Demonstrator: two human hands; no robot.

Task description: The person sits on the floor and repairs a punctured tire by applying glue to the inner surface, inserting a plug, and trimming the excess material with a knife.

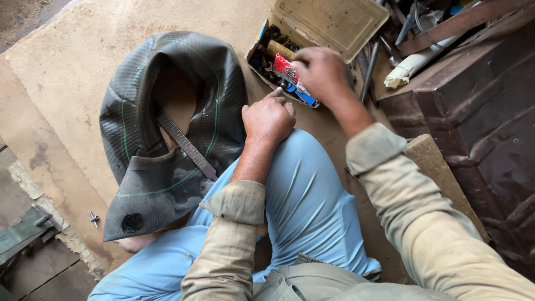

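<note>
Near the top centre of the frame, the right hand (320, 72) digs in an open tool tin (334, 22), fingers curled, their grip hidden; the left hand (269, 118) rests fisted on the knee beside a limp inner tube (167, 134) awaiting patching

The tan concrete floor (83, 61) carries a collapsed inner tube (167, 128), an open tool tin (312, 33) (lid up) and a small valve (93, 217).

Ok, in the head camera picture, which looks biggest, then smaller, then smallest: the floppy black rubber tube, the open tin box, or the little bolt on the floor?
1. Black rubber tube, biggest by far.
2. Open tin box, lid included.
3. Little bolt, tiniest.
The box lies farther from the camera, so it may look smaller than it is.
</note>
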